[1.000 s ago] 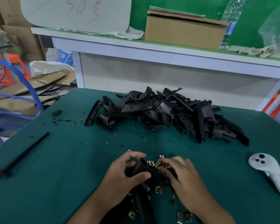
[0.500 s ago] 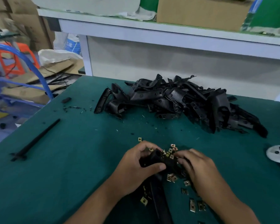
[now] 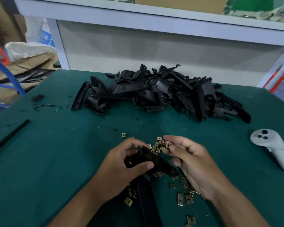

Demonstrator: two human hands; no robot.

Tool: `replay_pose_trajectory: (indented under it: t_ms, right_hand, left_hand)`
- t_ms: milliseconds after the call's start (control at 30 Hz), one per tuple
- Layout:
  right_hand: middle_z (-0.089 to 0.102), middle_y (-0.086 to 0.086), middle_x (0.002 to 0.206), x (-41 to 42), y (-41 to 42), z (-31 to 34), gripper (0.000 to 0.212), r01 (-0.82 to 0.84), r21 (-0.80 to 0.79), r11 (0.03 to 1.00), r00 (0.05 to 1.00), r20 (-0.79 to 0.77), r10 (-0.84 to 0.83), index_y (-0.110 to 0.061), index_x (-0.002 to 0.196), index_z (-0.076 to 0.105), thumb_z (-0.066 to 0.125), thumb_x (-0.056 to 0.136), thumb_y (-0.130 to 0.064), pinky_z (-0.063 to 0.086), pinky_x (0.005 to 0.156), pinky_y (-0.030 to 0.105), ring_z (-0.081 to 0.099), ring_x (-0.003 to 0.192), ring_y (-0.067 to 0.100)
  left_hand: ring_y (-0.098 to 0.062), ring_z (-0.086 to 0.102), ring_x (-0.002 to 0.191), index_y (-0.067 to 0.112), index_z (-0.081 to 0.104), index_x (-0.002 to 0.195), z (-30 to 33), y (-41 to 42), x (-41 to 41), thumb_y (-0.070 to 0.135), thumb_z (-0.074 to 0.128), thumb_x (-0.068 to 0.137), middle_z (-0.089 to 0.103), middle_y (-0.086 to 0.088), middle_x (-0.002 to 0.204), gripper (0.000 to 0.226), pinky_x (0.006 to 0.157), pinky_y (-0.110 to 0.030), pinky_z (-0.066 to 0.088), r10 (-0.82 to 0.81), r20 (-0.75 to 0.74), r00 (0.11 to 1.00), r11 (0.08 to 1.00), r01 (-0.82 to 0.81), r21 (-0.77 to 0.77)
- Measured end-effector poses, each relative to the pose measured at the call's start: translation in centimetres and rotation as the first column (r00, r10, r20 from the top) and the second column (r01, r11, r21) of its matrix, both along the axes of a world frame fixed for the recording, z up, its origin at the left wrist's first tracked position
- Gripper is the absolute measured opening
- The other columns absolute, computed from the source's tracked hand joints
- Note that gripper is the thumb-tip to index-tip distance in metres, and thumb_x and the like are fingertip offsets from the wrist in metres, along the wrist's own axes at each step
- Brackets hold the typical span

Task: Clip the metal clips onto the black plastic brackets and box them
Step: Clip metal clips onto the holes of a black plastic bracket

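Near the front edge of the green table point(image 3: 47, 161), the person's left hand point(image 3: 121, 166) grips a black plastic bracket point(image 3: 144, 157), fingers curled over its far side and thumb pressed along its near face. The bracket's long leg runs down toward the front edge, between the forearms. The right hand point(image 3: 192, 163) hovers just beside the bracket's upper end, pinching a small metal clip point(image 3: 167, 144) between thumb and forefinger, the other fingers loosely bent. The clip is close to the bracket but looks not yet seated on it.

Loose metal clips point(image 3: 181, 190) lie scattered around and under both hands, some touching the bracket's leg. A large pile of unclipped brackets point(image 3: 154, 94) sits toward the table's far edge, so most of the work seems still ahead. No packing box for finished parts is clearly identifiable.

The likely risk is the pinched clip slipping: it is tiny and held only at the fingertips, and a skewed push onto the bracket's edge could pop it loose into the scatter or seat it crooked. The right wrist also hangs over loose clips and could sweep some toward the front edge. A white handheld controller point(image 3: 274, 148) rests near the right edge, and a black rod point(image 3: 8, 138) near the left edge, both well apart from the hands.
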State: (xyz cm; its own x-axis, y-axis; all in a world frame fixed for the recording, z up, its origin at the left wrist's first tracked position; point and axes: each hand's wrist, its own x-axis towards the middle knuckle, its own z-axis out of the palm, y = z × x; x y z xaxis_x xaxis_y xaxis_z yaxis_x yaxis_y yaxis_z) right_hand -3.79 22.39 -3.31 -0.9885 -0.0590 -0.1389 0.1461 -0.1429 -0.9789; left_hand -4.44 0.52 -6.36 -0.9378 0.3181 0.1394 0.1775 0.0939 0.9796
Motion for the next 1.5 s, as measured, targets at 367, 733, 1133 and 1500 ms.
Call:
replay_pose_trajectory:
  t_ms: [367,733,1133,1500]
  right_hand:
    - [0.071,-0.007,0.077,-0.3,0.6,-0.9,0.013,-0.054,0.006,0.999,0.996,-0.070,0.054,-0.023,0.093,0.079,0.073,0.082,-0.027,0.048,0.059,0.018,0.065,0.076,0.006]
    - [0.063,-0.015,0.081,0.1,0.5,-1.0,0.011,-0.119,0.156,0.981,0.988,-0.083,0.133,-0.029,0.095,0.063,0.063,0.090,-0.039,0.044,0.071,0.023,0.049,0.070,0.004]
    - [0.078,-0.011,0.098,0.8,-1.1,-1.9,0.016,0.038,0.373,0.927,0.899,-0.418,0.132,-0.039,0.102,0.076,0.077,0.086,-0.038,0.056,0.079,0.018,0.075,0.095,0.013]
    - [0.071,-0.010,0.080,1.1,-0.1,-0.2,0.019,0.227,0.384,0.895,0.908,-0.415,-0.052,-0.039,0.098,0.075,0.067,0.083,-0.047,0.051,0.066,0.016,0.064,0.074,0.007]
  left_hand:
    - [-0.012,0.073,0.090,0.035,0.066,0.115,0.3,0.4,0.3,0.033,0.083,0.080,0.075,0.004,0.101,0.039,0.072,-0.017,0.056,-0.005,0.000,1.000,1.000,0.005,0.021]
    - [-0.008,0.069,0.092,0.035,0.065,0.119,-0.1,0.5,0.3,0.037,0.076,0.087,0.070,0.011,0.101,0.034,0.077,-0.012,0.050,-0.028,-0.116,0.993,0.996,0.018,-0.091]
    - [-0.024,0.050,0.057,0.040,0.068,0.096,0.1,0.9,0.6,0.061,0.065,0.082,0.059,0.010,0.065,0.026,0.052,-0.037,0.039,0.066,-0.161,0.985,0.991,-0.084,-0.108]
    - [-0.001,0.045,0.057,0.028,0.070,0.082,0.5,0.9,-0.1,0.041,0.071,0.087,0.051,0.013,0.060,0.014,0.056,-0.012,0.038,0.181,-0.087,0.980,0.982,-0.175,0.078]
